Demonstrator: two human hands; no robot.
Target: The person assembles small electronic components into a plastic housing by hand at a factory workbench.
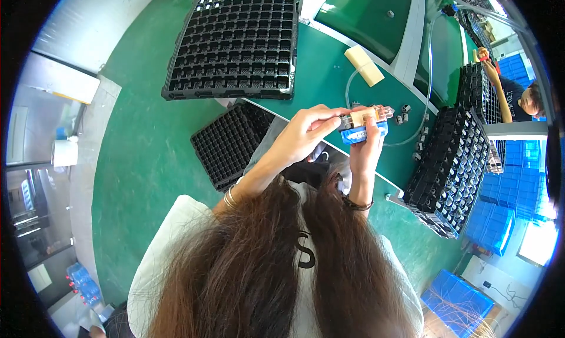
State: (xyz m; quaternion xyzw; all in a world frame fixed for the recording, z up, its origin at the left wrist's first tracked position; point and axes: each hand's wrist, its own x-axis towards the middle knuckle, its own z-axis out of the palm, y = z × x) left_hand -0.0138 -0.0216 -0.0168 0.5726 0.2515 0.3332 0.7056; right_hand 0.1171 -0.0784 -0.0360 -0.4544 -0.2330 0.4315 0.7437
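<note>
My right hand (366, 152) is wrapped round a small hand-held fixture with a blue base (355, 135), a beige block (364, 115) on top and a clear piece (385, 112) at its far right end. My left hand (309, 129) pinches at the fixture's left end, where a small grey metal part (345, 123) shows between the fingertips and the beige block. The fingers cover some of that part. Several small metal parts (404, 115) lie on the green table (321, 61) just right of the fixture.
A black compartment tray (235, 50) stands at the left, a few parts in its far row. Another black tray (220, 155) is lower down. A beige block (365, 65) and a clear tube (429, 61) lie beyond. Filled black trays (450, 167) are stacked right, near a co-worker (518, 100).
</note>
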